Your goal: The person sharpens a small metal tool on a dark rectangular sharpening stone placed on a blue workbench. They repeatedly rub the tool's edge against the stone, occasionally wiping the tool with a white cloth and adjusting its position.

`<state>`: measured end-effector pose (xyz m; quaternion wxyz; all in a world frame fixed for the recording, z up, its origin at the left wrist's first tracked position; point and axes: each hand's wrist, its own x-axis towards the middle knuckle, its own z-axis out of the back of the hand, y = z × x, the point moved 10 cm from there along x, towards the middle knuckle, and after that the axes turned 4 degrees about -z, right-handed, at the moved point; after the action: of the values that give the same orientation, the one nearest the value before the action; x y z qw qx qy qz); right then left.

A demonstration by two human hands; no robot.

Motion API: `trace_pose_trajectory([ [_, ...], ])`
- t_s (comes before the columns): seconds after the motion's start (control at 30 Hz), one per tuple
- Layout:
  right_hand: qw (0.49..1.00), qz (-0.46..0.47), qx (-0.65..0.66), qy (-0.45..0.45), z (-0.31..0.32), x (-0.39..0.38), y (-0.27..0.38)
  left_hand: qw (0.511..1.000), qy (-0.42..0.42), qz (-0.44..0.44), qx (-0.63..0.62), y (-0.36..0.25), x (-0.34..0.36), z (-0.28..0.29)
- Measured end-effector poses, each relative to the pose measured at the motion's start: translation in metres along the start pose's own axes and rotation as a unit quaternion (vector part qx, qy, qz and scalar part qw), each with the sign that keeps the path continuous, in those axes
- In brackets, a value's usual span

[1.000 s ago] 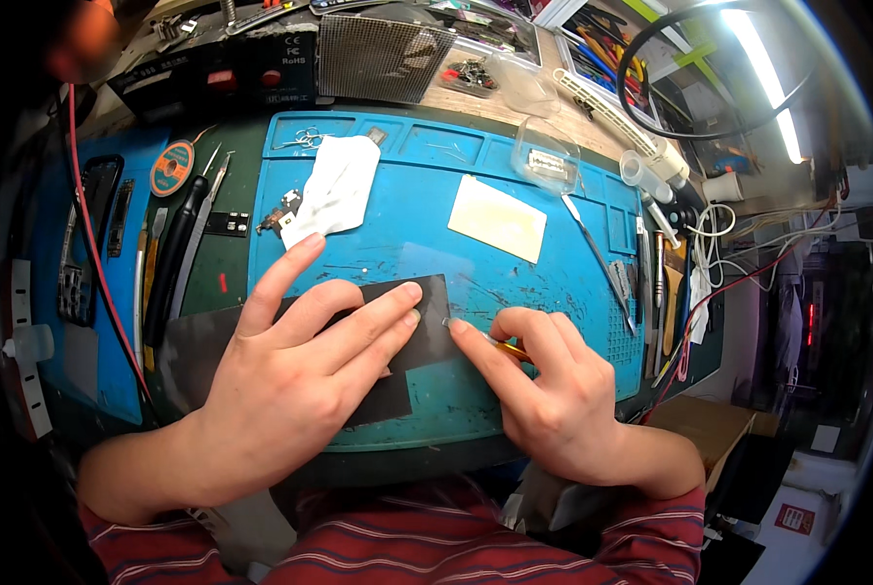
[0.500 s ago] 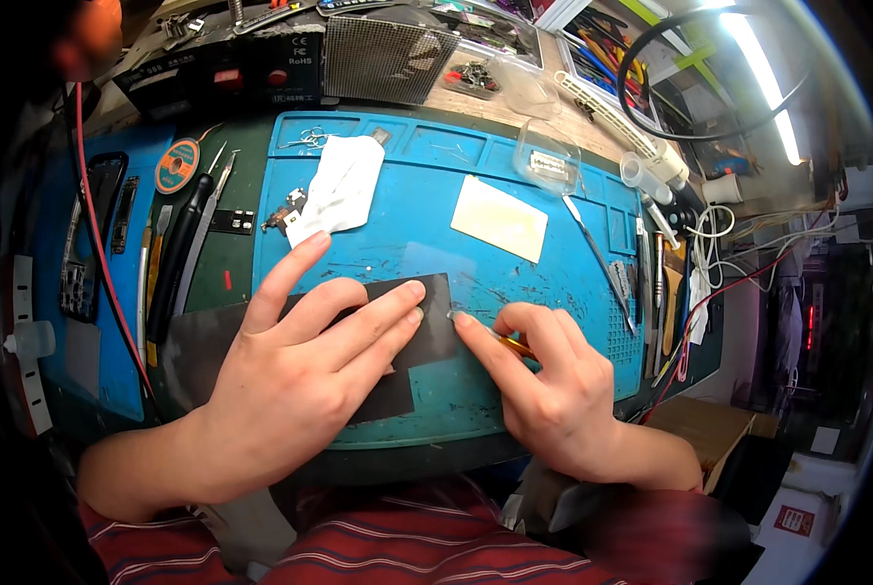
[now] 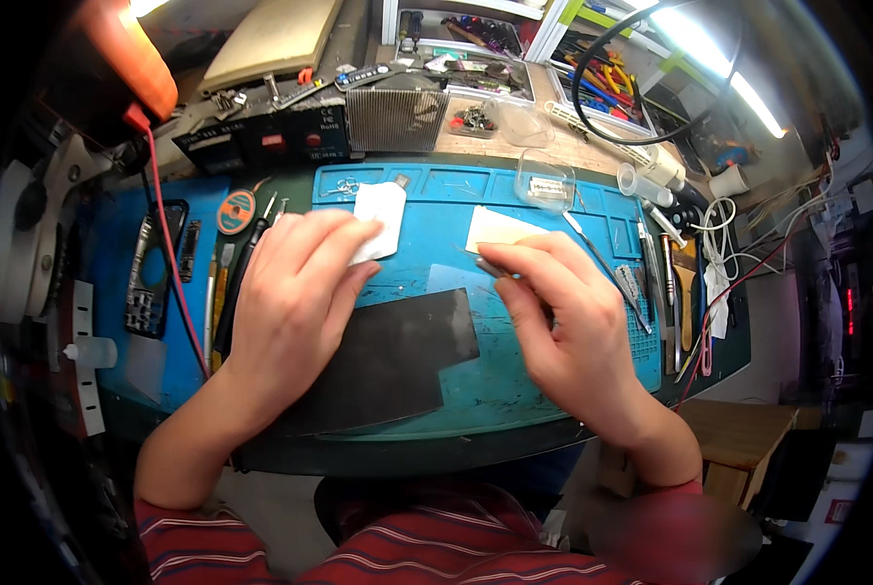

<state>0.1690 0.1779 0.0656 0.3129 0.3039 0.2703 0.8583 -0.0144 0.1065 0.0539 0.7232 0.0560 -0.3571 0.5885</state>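
Observation:
My left hand reaches over the left part of the mat, its fingertips at the white wipe. Thumb and index finger are apart, with nothing visible between them; part of the wipe is hidden behind the fingers. My right hand is closed around a slim dark-grey tool, mostly hidden in the grip, its end close to a cream-coloured pad. A dark grey sheet with a notched right corner lies flat on the blue mat, between my hands and touched by neither.
A clear dish with a razor blade stands at the mat's back right. Knives and hand tools lie along the right edge. At left are a solder-wire spool, a phone frame and a red cable.
My left hand has lifted off the dark sheet and moved up to the wipe. My right hand has left the sheet's edge and moved up toward the cream pad. The view has shifted.

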Motion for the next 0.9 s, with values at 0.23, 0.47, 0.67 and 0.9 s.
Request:
trace_pose_trajectory([
  [0.23,0.994,-0.033,0.101,0.027,-0.026,0.009,-0.006,0.999,0.050,-0.009,0.005,0.017,0.000,-0.030],
  [0.47,0.986,-0.062,0.152,0.033,-0.030,0.007,-0.014,0.998,0.064,0.026,0.004,0.025,0.001,-0.028],
  [0.67,0.990,-0.030,0.133,0.022,-0.024,0.005,-0.009,0.955,0.024,0.185,-0.230,0.051,-0.005,-0.024],
  [0.9,0.991,-0.011,0.135,0.012,-0.020,0.007,-0.002,0.724,0.050,0.324,-0.607,0.038,-0.021,-0.047],
])
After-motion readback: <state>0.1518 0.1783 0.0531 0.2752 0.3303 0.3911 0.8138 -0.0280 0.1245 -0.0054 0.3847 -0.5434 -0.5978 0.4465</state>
